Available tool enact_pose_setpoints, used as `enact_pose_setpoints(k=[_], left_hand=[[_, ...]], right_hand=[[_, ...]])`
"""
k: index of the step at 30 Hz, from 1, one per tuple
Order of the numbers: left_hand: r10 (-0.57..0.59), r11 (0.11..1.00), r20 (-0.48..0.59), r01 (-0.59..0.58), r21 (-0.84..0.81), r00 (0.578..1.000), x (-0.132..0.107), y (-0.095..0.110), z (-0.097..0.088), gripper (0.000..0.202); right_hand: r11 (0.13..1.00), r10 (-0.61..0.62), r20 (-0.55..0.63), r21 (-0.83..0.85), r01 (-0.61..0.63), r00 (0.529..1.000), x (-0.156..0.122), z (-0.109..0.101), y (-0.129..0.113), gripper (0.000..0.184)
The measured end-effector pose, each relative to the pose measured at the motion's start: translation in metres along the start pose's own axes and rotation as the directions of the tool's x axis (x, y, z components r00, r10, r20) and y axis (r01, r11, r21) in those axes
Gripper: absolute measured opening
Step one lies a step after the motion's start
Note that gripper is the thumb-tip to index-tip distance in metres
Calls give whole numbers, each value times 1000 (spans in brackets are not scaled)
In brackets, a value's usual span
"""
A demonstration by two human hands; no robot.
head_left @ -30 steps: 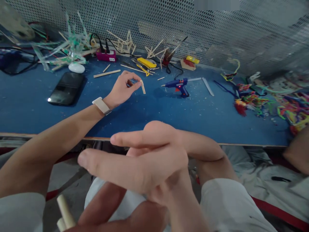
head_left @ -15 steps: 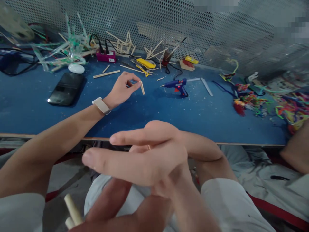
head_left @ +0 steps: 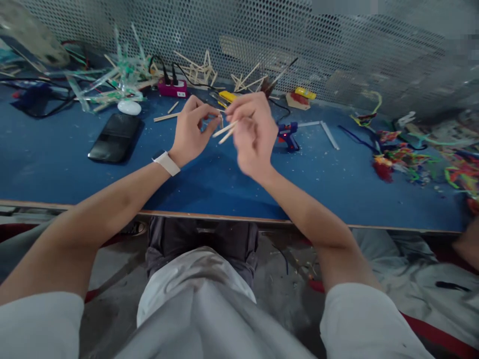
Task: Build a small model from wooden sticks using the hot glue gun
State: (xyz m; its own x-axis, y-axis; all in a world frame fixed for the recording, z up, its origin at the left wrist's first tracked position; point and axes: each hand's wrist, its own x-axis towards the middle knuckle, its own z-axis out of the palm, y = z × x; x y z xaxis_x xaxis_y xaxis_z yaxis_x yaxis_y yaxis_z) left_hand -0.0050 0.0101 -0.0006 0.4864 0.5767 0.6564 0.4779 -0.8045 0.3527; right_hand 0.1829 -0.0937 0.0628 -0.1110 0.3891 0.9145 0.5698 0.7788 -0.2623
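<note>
Over the blue table (head_left: 209, 184), my left hand (head_left: 194, 127) is closed in a pinch on a short piece of thin wooden stick (head_left: 221, 119), mostly covered by the fingertips. My right hand (head_left: 255, 134) is beside it, slightly blurred, with fingers curled round thin wooden sticks (head_left: 225, 133). Two pale stick ends point left out of this grip, close to the left fingertips. Whether they touch the left hand's piece, I cannot tell. Partly hidden behind my right hand lies a blue hot glue gun (head_left: 289, 135) with a small red light.
A black phone (head_left: 115, 138) and a white oval object (head_left: 129, 107) lie left. Behind are a purple power socket (head_left: 172, 89), stick frames (head_left: 202, 70) and a yellow cutter (head_left: 226, 97). Coloured scraps (head_left: 396, 149) lie right, near another person's arm (head_left: 467, 244).
My right hand has moved from close in front of the camera to beside my left hand, bringing the sticks along. My left hand keeps its pinch over the table.
</note>
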Motion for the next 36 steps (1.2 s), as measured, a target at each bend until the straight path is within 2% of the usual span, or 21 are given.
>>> enact_pose_setpoints(k=[1,2,3,4,5,6,7,10,12,17,21,25,27,31,36], left_hand=[[-48,999,-135,47,-14,990,0,4,-3,63],[-67,998,-236,64,-20,969,1,8,-7,64],[-85,996,-252,82,-24,964,1,12,-9,62],[-109,994,-244,105,-29,964,1,16,-12,58],[-135,991,-228,130,-37,964,1,19,-14,54],[-157,987,-206,151,-47,966,1,21,-15,51],[-175,984,-188,167,-56,967,1,22,-16,48],[-203,978,-171,193,-74,964,1,21,-15,43],[-216,976,-173,205,-79,961,1,20,-14,42],[-231,972,-181,219,-85,956,2,20,-11,38],[-226,974,-191,216,-74,955,2,20,-12,39],[-223,974,-184,213,-72,957,2,21,-12,41],[-226,973,-173,215,-78,959,2,22,-12,41],[-225,972,-143,210,-108,964,1,25,-11,37],[-214,972,-110,201,-121,971,1,26,-12,32]], right_hand=[[958,246,3,149,-244,969,-2,4,20,36],[837,467,74,286,-467,881,-5,9,39,39],[682,622,186,348,-643,761,-10,14,56,44],[510,696,316,415,-754,645,-14,17,70,46],[383,714,419,437,-814,561,-19,20,81,46],[323,713,467,442,-837,522,-23,21,88,48],[300,705,489,451,-841,513,-26,22,92,49],[327,677,473,494,-806,564,-30,21,90,47],[317,668,471,521,-793,576,-31,19,86,43],[264,698,485,510,-819,527,-30,18,88,36],[249,719,474,508,-825,509,-30,19,95,38],[300,801,338,486,-821,494,-33,23,100,46],[340,811,292,469,-815,507,-36,25,103,50],[400,767,309,454,-796,562,-45,29,108,53],[411,750,342,429,-804,566,-50,31,107,41]])
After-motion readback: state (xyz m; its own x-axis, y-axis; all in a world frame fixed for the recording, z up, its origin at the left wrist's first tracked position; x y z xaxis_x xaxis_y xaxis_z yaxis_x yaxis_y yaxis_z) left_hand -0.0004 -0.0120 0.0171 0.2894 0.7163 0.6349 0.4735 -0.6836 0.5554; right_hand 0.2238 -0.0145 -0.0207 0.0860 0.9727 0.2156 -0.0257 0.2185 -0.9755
